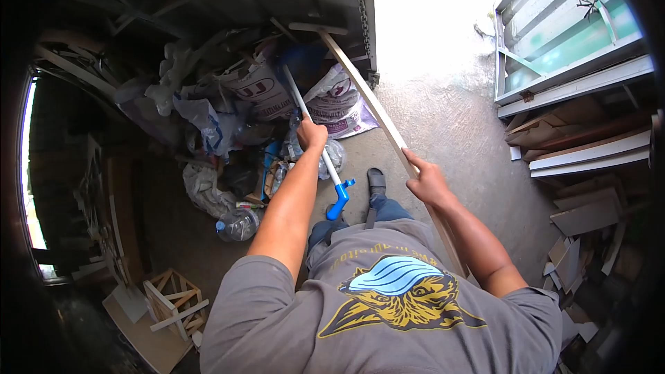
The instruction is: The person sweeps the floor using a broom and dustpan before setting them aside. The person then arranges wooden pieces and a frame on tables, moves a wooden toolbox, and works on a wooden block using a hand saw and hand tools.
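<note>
My left hand (312, 134) is closed around the white shaft of a long-handled dustpan (331, 164). Its blue grip with a small clip points back toward my legs, and a dark blue part shows at the far end, among the sacks. In my right hand (427, 179), the fingers are wrapped round a long wooden pole (367, 94). A short wooden crosspiece (318, 28) sits at the pole's far end, near the metal wall. The pole's near end runs back beside my right forearm. Printed sacks (337, 104) lie close beyond my left hand.
Plastic bags (208, 121) and a large clear bottle (237, 224) are heaped at left. A small wooden frame (176, 303) stands at lower left. Boards (590, 155) and offcuts (566, 263) are stacked at right, below an open metal door (554, 28). A chain (363, 7) hangs by the bright doorway.
</note>
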`<action>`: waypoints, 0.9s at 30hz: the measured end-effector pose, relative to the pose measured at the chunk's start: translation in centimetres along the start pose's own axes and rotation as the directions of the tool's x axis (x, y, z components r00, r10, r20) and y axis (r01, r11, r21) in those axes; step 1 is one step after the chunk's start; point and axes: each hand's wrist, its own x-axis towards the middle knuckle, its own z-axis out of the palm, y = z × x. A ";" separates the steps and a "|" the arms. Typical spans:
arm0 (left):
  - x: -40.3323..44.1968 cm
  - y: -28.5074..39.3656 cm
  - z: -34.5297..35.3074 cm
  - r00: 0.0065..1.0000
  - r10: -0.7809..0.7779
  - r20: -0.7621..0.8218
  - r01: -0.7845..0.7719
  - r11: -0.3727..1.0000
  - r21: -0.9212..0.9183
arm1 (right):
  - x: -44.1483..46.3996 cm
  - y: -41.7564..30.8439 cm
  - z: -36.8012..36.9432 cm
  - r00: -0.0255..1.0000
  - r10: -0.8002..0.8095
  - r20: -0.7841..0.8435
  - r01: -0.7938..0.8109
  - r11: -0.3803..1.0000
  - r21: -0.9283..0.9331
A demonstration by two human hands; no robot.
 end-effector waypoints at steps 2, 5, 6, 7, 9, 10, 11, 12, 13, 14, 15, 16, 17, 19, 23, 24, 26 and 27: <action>-0.2 0.6 -0.3 1.000 0.027 -0.007 -0.027 0.999 0.022 | 0.5 0.3 0.5 1.000 -0.028 0.000 0.028 1.000 -0.007; 0.0 0.8 -0.7 0.999 0.033 -0.002 -0.033 0.999 0.014 | 1.1 1.0 0.9 0.991 -0.131 -0.003 0.131 0.991 -0.026; 0.1 0.7 -0.7 0.999 0.034 0.006 -0.034 0.999 0.022 | 0.9 0.9 1.0 0.995 -0.104 0.007 0.104 0.994 -0.011; 0.3 0.6 -0.8 0.999 0.034 0.013 -0.034 0.999 0.031 | 0.7 0.8 1.0 0.997 -0.078 0.019 0.078 0.997 0.003; 0.6 0.3 -0.9 0.998 0.058 0.012 -0.058 0.997 0.050 | 0.8 0.8 1.3 0.998 -0.061 0.028 0.061 0.998 0.011; 0.6 0.2 -0.8 0.996 0.085 0.007 -0.085 0.994 0.061 | 0.9 1.2 1.6 0.997 -0.068 0.020 0.068 0.998 0.005; 0.5 0.1 -0.7 0.993 0.115 0.003 -0.115 0.991 0.073 | 0.9 1.5 1.8 0.997 -0.073 0.011 0.073 0.997 0.000; 0.4 -0.1 -0.5 0.993 0.116 -0.007 -0.115 0.991 0.064 | 0.7 1.0 1.5 0.999 -0.038 0.032 0.038 0.999 -0.013; 0.4 -0.2 -0.1 0.993 0.119 -0.017 -0.118 0.991 0.055 | 0.7 0.1 0.7 0.999 -0.002 0.051 0.003 1.000 -0.026; 0.5 -0.3 0.1 0.992 0.121 -0.028 -0.120 0.992 0.045 | 0.7 -0.3 0.4 0.997 0.034 0.070 -0.031 0.999 -0.040; 0.6 -0.4 0.3 0.991 0.128 -0.024 -0.127 0.990 0.061 | 0.6 -0.2 0.6 0.999 0.019 0.048 -0.016 0.999 -0.044; 0.6 -0.5 0.4 0.991 0.135 -0.021 -0.133 0.988 0.077 | 0.4 0.2 1.0 1.000 0.002 0.027 -0.001 0.999 -0.049; 0.7 -0.5 0.5 0.990 0.140 -0.019 -0.138 0.986 0.092 | 0.4 0.6 1.3 1.000 -0.015 0.006 0.015 0.998 -0.055; 0.4 0.0 0.2 0.992 0.122 -0.006 -0.121 0.990 0.076 | 0.8 1.9 2.1 0.996 -0.085 -0.028 0.083 0.995 -0.062; 0.4 -0.5 0.7 0.994 0.104 -0.028 -0.103 0.994 0.017 | 0.4 -0.5 0.7 0.994 0.068 0.081 -0.059 0.993 -0.105; 0.4 -0.7 0.6 0.995 0.098 -0.015 -0.098 0.995 0.025 | 0.2 -0.1 1.1 0.998 0.041 0.057 -0.035 0.995 -0.091; 0.5 -0.9 0.5 0.996 0.084 0.007 -0.085 0.996 0.038 | -0.1 1.3 2.4 1.000 -0.016 0.010 0.017 0.998 -0.068; 0.4 -0.9 0.3 0.996 0.086 0.004 -0.086 0.996 0.034 | 0.0 1.5 2.6 1.000 -0.023 0.012 0.024 0.996 -0.087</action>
